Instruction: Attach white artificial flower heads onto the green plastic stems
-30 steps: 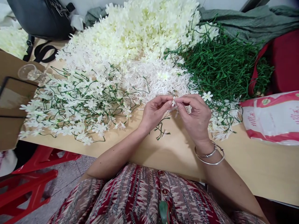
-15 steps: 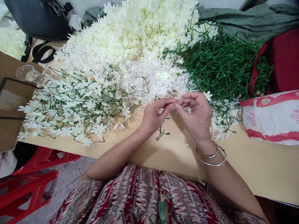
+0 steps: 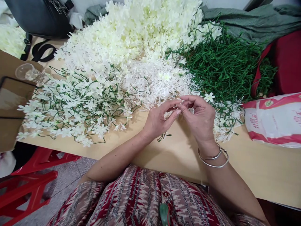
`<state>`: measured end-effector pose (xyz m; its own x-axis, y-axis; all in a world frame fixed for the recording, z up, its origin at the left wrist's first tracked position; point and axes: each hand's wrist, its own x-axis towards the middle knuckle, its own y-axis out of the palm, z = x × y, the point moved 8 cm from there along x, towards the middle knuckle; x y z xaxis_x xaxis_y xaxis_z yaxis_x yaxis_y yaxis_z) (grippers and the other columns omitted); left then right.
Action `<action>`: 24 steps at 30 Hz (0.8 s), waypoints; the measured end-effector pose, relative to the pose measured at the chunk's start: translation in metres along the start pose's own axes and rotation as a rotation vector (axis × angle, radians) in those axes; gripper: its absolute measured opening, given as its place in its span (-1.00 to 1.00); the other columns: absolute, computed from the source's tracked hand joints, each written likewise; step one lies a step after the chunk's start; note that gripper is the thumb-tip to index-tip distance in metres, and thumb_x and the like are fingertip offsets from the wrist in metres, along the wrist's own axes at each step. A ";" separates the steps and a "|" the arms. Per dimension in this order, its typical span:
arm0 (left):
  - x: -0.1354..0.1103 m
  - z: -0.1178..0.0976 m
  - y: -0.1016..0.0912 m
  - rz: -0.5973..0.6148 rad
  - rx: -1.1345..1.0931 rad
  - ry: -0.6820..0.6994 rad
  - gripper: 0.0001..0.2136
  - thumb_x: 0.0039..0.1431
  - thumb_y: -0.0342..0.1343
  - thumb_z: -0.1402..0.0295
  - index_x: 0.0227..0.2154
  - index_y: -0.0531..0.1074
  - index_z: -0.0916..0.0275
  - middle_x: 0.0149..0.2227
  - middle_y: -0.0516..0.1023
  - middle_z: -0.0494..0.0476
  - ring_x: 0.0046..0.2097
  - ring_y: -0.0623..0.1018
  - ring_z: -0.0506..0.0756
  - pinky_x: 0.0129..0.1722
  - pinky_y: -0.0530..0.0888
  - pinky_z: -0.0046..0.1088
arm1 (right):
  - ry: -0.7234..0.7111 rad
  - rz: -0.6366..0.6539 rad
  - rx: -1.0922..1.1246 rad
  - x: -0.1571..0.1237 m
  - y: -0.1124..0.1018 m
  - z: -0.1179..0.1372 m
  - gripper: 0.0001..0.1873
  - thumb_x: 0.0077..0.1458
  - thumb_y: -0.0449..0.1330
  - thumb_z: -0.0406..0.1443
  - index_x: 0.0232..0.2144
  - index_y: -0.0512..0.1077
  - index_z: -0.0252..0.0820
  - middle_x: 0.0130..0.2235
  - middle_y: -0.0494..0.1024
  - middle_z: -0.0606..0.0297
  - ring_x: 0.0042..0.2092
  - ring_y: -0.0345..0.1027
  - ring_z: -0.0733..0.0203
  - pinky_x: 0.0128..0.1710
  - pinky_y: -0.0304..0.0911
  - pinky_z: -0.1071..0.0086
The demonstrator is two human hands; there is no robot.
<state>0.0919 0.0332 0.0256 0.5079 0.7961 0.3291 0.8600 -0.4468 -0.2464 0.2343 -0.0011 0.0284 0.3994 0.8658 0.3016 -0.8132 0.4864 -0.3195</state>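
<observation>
My left hand and my right hand meet above the table, thumbs and forefingers pinched close together. Between their fingertips is a thin white artificial stamen, mostly hidden by the fingers. Just beyond them lies a heap of white stamens. Green plastic stems are piled to the right. On the left are white artificial flowers on green stems, and a tall mound of loose cream-white petals fills the back. A short green stem piece rests under my hands.
A clear plastic cup lies tipped beside a cardboard box at left. A black bag stands at the back left. To the right are a pink-and-white package and a dark red bag. Red stools stand below the table's left edge.
My fingertips have shifted slightly up and to the right, and my left thumb has drawn a little away from the right fingers. The piles look the same.
</observation>
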 end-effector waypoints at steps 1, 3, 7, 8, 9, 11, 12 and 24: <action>0.000 0.000 0.000 0.003 0.004 -0.009 -0.74 0.47 0.12 0.19 0.08 0.41 0.20 0.10 0.66 0.26 0.04 0.72 0.14 0.03 0.63 -0.38 | 0.001 0.004 -0.001 0.001 0.000 -0.002 -0.91 0.18 0.32 -0.32 -0.23 0.58 -0.06 -0.39 0.56 0.38 -0.36 0.41 0.22 -0.30 0.39 0.26; 0.000 0.003 -0.002 -0.002 -0.029 -0.050 -0.71 0.48 0.12 0.16 0.11 0.31 0.17 0.05 0.67 0.25 0.05 0.72 0.15 0.01 0.62 -0.38 | -0.021 -0.013 -0.003 0.003 -0.002 -0.003 -0.98 0.17 0.36 -0.30 -0.32 0.57 -0.06 -0.37 0.56 0.36 -0.33 0.42 0.21 -0.28 0.38 0.26; 0.004 0.013 -0.012 -0.099 -0.175 -0.047 -0.69 0.52 0.05 0.11 0.15 0.21 0.13 0.08 0.66 0.25 0.10 0.70 0.14 0.12 0.62 -0.25 | -0.055 -0.029 0.150 0.005 -0.003 -0.005 -0.90 0.14 0.41 -0.29 -0.36 0.55 -0.07 -0.19 0.64 0.25 -0.07 0.54 0.11 -0.08 0.45 0.17; 0.005 0.015 -0.017 -0.145 -0.187 -0.040 -0.69 0.53 0.04 0.11 0.15 0.21 0.12 0.11 0.64 0.26 0.12 0.69 0.14 0.13 0.62 -0.24 | -0.035 -0.016 0.217 0.005 -0.001 -0.007 -0.89 0.15 0.41 -0.29 -0.35 0.53 -0.07 -0.15 0.66 0.23 -0.03 0.57 0.09 -0.02 0.47 0.14; 0.006 0.016 -0.023 -0.188 -0.183 -0.037 -0.70 0.53 0.04 0.11 0.15 0.23 0.12 0.13 0.63 0.26 0.13 0.68 0.13 0.13 0.62 -0.23 | -0.004 -0.001 0.272 0.005 0.001 -0.011 -0.88 0.17 0.40 -0.28 -0.34 0.51 -0.06 -0.14 0.67 0.24 -0.02 0.59 0.08 0.01 0.48 0.12; 0.009 0.014 -0.034 -0.232 -0.145 -0.034 -0.74 0.53 0.05 0.15 0.13 0.27 0.12 0.13 0.63 0.24 0.13 0.67 0.11 0.14 0.62 -0.26 | 0.055 0.024 0.323 0.004 0.005 -0.017 -0.87 0.19 0.39 -0.27 -0.32 0.48 -0.03 -0.18 0.68 0.27 -0.12 0.63 0.11 -0.06 0.53 0.13; 0.010 0.010 -0.039 -0.228 -0.115 -0.032 -0.77 0.53 0.06 0.17 0.10 0.31 0.13 0.10 0.64 0.22 0.11 0.67 0.10 0.13 0.62 -0.28 | 0.070 0.029 0.321 0.003 0.005 -0.019 -0.86 0.20 0.39 -0.28 -0.31 0.48 -0.02 -0.21 0.67 0.29 -0.19 0.62 0.13 -0.13 0.53 0.16; -0.018 -0.014 -0.027 0.260 0.612 0.046 -0.86 0.48 0.11 0.36 -0.17 0.56 0.23 -0.16 0.67 0.12 -0.16 0.63 0.08 -0.17 0.49 -0.41 | -0.009 -0.011 0.175 0.008 -0.010 -0.019 -0.85 0.18 0.42 -0.26 -0.34 0.50 0.04 -0.30 0.58 0.25 -0.30 0.50 0.10 -0.27 0.46 0.12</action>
<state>0.0605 0.0250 0.0386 0.7084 0.6694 0.2240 0.5329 -0.2991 -0.7915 0.2538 0.0035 0.0166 0.4056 0.8590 0.3123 -0.8703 0.4674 -0.1554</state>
